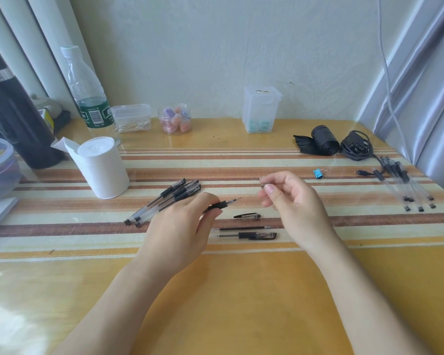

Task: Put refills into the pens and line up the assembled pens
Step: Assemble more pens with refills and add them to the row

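Behind left hand (180, 226), most of pen (222, 204); in right hand (290, 198), indistinct tiny piece (262, 178).

The green label (94, 115) on the clear plastic bottle (83, 80) is displaying a barcode and white lettering; neither is resolving legibly. No text is readable.

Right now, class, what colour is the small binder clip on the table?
The binder clip is blue; the head view shows it best.
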